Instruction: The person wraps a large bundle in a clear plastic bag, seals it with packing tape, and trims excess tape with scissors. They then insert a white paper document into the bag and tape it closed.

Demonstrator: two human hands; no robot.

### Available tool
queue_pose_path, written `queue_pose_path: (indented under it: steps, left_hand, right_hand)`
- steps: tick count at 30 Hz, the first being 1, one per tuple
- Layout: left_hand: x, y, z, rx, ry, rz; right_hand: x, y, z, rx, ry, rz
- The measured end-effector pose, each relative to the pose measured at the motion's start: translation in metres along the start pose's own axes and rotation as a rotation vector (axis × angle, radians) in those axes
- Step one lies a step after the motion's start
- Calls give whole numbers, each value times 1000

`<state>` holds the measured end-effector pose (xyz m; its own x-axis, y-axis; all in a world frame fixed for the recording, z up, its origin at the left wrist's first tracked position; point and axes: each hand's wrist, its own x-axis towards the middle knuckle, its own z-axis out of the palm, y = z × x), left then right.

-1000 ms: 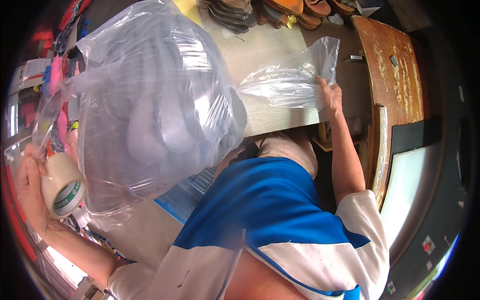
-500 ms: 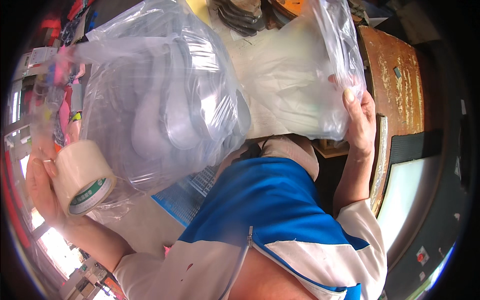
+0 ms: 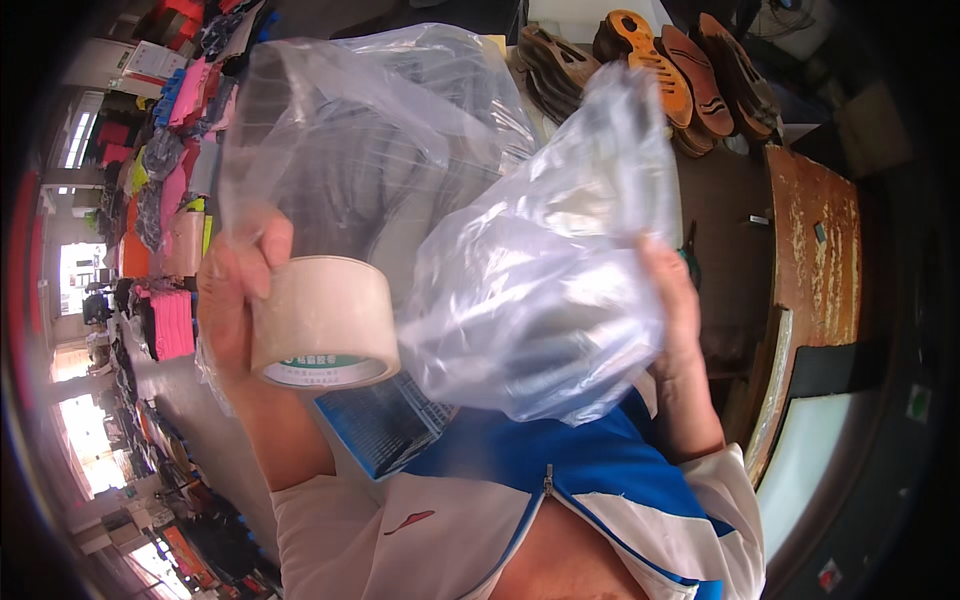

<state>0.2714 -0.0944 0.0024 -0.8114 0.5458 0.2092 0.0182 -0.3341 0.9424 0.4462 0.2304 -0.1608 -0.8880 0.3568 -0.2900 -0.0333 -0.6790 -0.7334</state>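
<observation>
A large clear plastic bag [image 3: 530,290] spreads in front of me between my two hands, crumpled and shiny. Grey, curved, sole-shaped pieces [image 3: 375,190] show dimly through its left part. My left hand [image 3: 240,275] has its fingers curled on the left edge of the film. Beside that hand and in front of the wrist is a wide roll of clear packing tape [image 3: 325,315]; how it is carried there is hidden. With fingers bent behind the film, my right hand [image 3: 675,305] grips the bag's right side; its fingertips are partly covered and blurred.
Brown and orange shoe soles [image 3: 650,75] lie at the far edge of the table. A worn wooden board [image 3: 815,230] is on the right. Below the bag sits a blue printed packet [image 3: 385,425]. Stacks of pink and coloured pieces [image 3: 170,320] line the left.
Both hands have come closer together, the left one moving right with the tape roll. The bag's right part has swung inward and now bunches over the middle. The view has shifted too.
</observation>
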Motion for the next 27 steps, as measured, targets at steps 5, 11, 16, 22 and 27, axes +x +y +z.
queue_pose_path:
  steps: [5,11,16,22,27]
  left_hand:
    - [0,-4,-8,104,-21,-52]
    - [14,2,-10,-391,-133,1]
    - [26,10,17,-395,-429,-115]
    - [17,-54,75,318,-290,-118]
    - [32,-83,80,238,-46,-453]
  right_hand:
    - [5,36,21,-308,122,-89]
    - [1,49,25,-352,169,-168]
    - [2,54,35,-305,181,-192]
    - [3,64,36,-350,178,-148]
    - [3,85,10,-250,158,-76]
